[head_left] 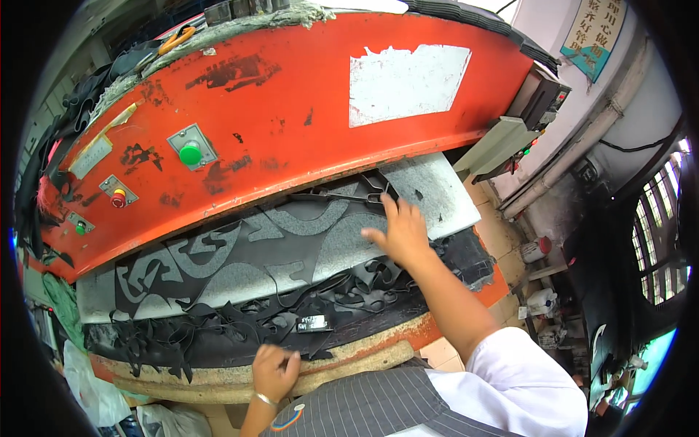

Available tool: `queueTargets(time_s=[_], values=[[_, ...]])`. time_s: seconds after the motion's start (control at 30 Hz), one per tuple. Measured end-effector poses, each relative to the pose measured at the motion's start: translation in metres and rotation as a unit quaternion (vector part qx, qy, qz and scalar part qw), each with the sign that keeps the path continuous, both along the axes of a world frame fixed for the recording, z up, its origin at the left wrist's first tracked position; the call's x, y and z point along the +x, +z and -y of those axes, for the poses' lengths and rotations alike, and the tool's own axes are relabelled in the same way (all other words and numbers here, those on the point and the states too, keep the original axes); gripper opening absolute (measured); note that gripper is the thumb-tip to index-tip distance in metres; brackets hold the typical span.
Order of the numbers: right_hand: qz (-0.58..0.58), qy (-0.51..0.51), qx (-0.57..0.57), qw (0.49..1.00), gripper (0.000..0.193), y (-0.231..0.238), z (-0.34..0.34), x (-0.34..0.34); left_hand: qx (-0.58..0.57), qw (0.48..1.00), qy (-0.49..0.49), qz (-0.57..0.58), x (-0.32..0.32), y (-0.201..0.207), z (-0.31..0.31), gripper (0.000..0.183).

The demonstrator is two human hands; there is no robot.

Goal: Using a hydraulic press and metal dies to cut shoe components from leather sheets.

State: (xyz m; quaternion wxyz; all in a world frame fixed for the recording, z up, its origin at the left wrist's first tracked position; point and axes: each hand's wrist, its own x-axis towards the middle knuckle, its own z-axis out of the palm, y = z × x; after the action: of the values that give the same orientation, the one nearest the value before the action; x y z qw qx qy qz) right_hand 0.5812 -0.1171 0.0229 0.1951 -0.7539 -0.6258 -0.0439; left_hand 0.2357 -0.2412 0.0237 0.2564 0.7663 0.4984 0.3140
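My right hand reaches over the pale cutting board, thumb spread away from the other fingers. Its fingertips are at the edge of a dark metal cutting die, partly under the red press beam; whether they touch it I cannot tell. Dark sheet material with curved shapes cut out of it lies on the board. Near the front ledge, my left hand is loosely curled, and nothing shows in it. Beyond that hand, a small metal-looking block with a white top sits among the black scraps.
The red press beam spans the far side, low over the board, with green buttons and a red knob. A control box stands at the right. A padded bar runs along the front. Plastic bags hang lower left.
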Motion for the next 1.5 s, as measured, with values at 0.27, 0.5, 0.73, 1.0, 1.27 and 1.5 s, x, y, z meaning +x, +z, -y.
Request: queueTargets(time_s=[0.27, 0.5, 0.73, 1.0, 1.27, 1.5], values=[[0.011, 0.000, -0.132, 0.991, 0.075, -0.007, -0.067, 0.003, 0.126, 0.989, -0.031, -0.076, 0.101, -0.026, -0.184, 0.043], [-0.010, 0.072, -0.068, 0.995, 0.070, -0.023, -0.062, 0.035, 0.079, 0.974, 0.002, -0.212, 0.127, -0.052, -0.201, 0.055], [0.006, 0.048, -0.105, 0.993, 0.065, 0.032, -0.062, 0.069, 0.070, 0.968, 0.003, -0.243, 0.125, -0.049, -0.191, 0.055], [-0.261, -0.018, 0.009, 0.965, 0.047, 0.025, 0.043, 0.177, 0.077, 0.969, 0.003, -0.235, 0.119, -0.053, -0.182, 0.054], [-0.341, 0.193, -0.073, 0.917, 0.057, 0.015, 0.138, 0.047, 0.037, 0.997, 0.068, 0.022, 0.063, -0.033, -0.079, 0.037], [-0.245, 0.451, -0.223, 0.829, 0.064, 0.010, 0.124, -0.114, -0.035, 0.904, 0.375, 0.201, -0.152, -0.002, 0.042, 0.042]])
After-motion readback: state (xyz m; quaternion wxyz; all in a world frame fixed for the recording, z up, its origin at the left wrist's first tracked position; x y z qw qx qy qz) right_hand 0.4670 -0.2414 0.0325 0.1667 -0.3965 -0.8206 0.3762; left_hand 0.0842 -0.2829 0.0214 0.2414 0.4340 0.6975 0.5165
